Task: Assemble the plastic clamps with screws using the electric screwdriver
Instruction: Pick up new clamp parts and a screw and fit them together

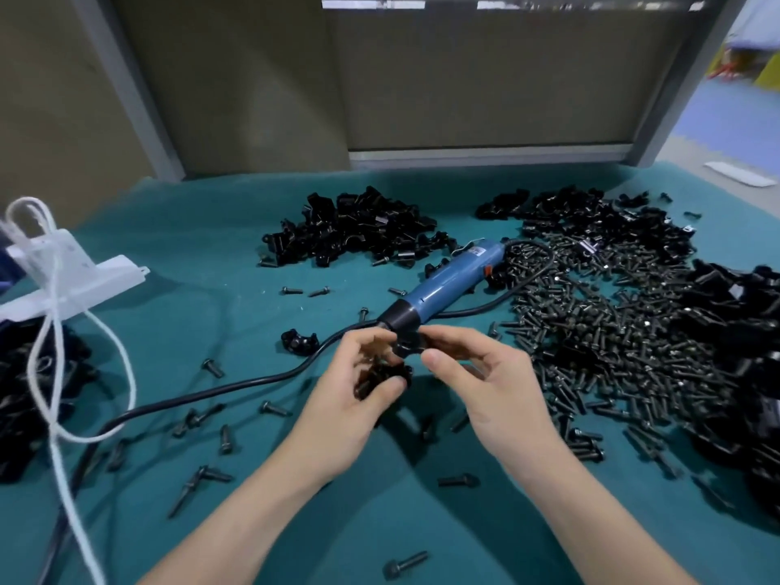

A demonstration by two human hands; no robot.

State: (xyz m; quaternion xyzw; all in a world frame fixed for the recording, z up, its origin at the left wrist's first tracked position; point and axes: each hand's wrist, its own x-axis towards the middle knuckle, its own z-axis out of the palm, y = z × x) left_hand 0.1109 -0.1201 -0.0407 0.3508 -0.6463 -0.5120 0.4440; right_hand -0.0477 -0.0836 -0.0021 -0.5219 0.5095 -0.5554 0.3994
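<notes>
I place everything against the electric screwdriver (447, 280), which lies on its side on the green table (190, 247) with no hand on it. Far to its left its black cord (236, 388) snakes away, with loose screws scattered around it. Just left of its black nose sits a lone clamp (299, 342).

In front of that nose my left hand (350, 407) is curled around the lower clamp half (386, 375), thumb on the near side and fingers cupped behind. Blur hides exactly how the piece sits against my palm. Close above it, right at the screwdriver's nose, is the upper clamp half (407, 346), pinched between the thumb and fingertips of my right hand (489, 390). I cannot tell whether the two halves touch. Both grips are narrow and closed on plastic.

I judge these halves light, stiff and a little slick. They won't give, but one could pop out of a fingertip pinch if I squeeze on the curved saddle. The flat ends beside the screw holes look like the better hold, since that leaves the holes free to line up.

To the right of the screwdriver spreads the screw heap (612, 344). The screws are small and hard and will probably roll, so I would take one by the shank. The screwdriver looks the heaviest item here, and I would grip it round its blue barrel.
</notes>
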